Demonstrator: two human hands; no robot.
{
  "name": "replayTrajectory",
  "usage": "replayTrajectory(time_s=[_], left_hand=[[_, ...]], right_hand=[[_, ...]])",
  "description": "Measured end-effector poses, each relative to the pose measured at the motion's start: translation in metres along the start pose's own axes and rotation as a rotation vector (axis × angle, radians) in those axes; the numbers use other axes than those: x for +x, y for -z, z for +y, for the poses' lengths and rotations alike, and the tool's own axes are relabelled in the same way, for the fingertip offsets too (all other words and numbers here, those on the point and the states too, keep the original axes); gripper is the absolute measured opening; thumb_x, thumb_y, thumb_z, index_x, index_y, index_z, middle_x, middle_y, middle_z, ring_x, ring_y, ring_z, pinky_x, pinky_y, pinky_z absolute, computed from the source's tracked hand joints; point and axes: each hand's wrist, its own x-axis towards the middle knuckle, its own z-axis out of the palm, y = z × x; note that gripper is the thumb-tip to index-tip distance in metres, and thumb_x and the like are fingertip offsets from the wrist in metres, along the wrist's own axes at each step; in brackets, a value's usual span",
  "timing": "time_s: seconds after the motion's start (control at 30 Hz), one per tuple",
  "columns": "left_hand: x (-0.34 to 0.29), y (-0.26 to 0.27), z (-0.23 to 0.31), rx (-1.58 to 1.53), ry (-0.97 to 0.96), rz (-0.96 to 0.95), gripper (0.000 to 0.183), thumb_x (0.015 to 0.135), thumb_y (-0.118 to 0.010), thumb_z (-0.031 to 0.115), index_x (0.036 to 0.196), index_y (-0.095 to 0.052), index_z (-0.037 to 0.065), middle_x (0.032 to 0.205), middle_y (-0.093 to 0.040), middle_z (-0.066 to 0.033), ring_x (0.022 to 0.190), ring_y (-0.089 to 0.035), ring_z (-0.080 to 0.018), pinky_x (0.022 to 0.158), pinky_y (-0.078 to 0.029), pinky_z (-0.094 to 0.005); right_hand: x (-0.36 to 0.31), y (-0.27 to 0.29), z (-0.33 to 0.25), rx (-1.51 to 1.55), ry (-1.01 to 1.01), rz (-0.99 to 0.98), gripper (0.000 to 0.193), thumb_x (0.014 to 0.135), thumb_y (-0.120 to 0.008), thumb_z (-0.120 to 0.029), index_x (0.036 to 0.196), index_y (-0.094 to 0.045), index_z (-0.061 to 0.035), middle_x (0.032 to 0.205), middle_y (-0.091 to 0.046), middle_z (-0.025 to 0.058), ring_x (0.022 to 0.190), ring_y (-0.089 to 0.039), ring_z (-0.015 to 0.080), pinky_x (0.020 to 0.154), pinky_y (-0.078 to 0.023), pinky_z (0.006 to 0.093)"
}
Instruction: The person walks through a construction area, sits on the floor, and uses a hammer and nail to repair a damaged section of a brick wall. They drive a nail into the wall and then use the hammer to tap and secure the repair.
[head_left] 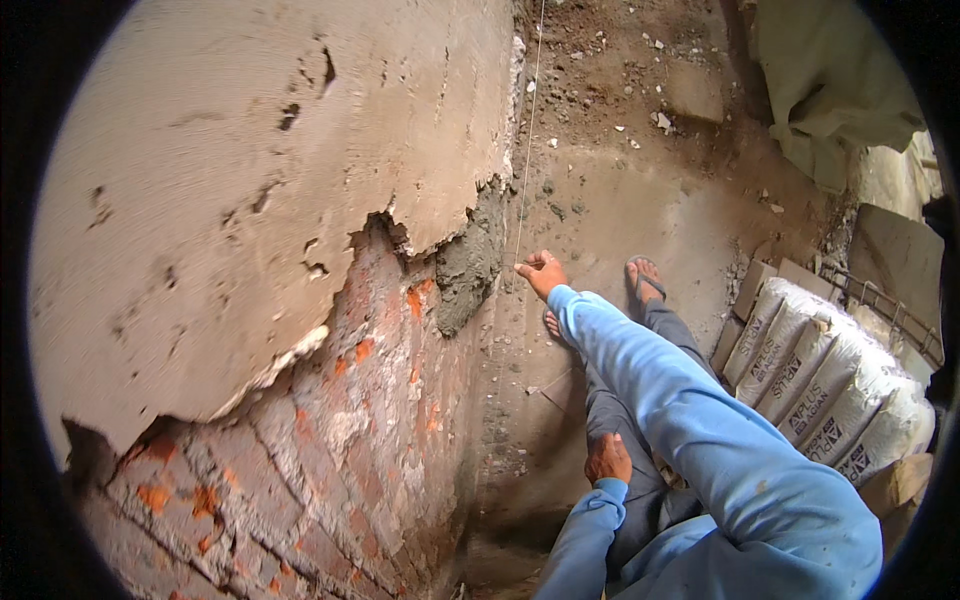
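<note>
A thin pale string (pixel 531 110) runs down beside the wall edge. My right hand (pixel 543 273), at the end of an outstretched blue sleeve, is closed with its fingertips pinching the string. Just left of it, a patch of damp grey mortar (pixel 468 270) clings to the wall's edge, between smooth plaster (pixel 250 180) above and exposed brick (pixel 340 450) below. My left hand (pixel 608 458) is lower down against my grey trouser leg; its back faces up and its fingers are mostly hidden.
My feet in flip-flops (pixel 648 280) stand on the dusty concrete floor (pixel 620 200). White printed sacks (pixel 830 380) are stacked at the right. A greenish cloth (pixel 830 80) hangs at the upper right. Rubble (pixel 600 60) litters the far ground.
</note>
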Motion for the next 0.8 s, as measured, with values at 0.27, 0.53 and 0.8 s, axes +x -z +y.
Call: replayTrajectory(time_s=[0.27,0.53,0.8], left_hand=[[0.013,0.018,-0.020,-0.005,-0.088,0.102,0.024,0.097,-0.050,0.032,0.091,-0.057,0.010,0.089,-0.065,-0.0153,0.081,-0.062,-0.0392,0.066,-0.047,-0.0517],[0.026,0.025,-0.035,0.059,-0.072,0.060,0.022,0.097,-0.052,0.032,0.092,-0.057,0.011,0.088,-0.065,-0.0165,0.079,-0.063,-0.0395,0.063,-0.047,-0.0525],[0.029,0.035,-0.035,0.077,-0.035,0.073,0.022,0.096,-0.052,0.032,0.096,-0.059,0.012,0.087,-0.066,-0.0151,0.080,-0.063,-0.0399,0.064,-0.047,-0.0525]], right_hand=[[0.013,-0.035,-0.011,0.189,-0.061,0.233,0.034,0.075,-0.081,-0.022,0.094,-0.062,0.0000,0.089,-0.068,0.0112,0.080,-0.063,0.0206,0.075,-0.052,0.0348],[0.020,-0.039,-0.015,0.164,-0.082,0.255,0.024,0.075,-0.079,-0.020,0.083,-0.066,-0.0012,0.080,-0.069,0.0110,0.075,-0.065,0.0208,0.072,-0.052,0.0352],[0.019,-0.050,-0.007,0.212,-0.060,0.349,0.018,0.077,-0.078,-0.016,0.079,-0.067,-0.0016,0.075,-0.067,0.0070,0.069,-0.060,0.0153,0.067,-0.049,0.0321]])
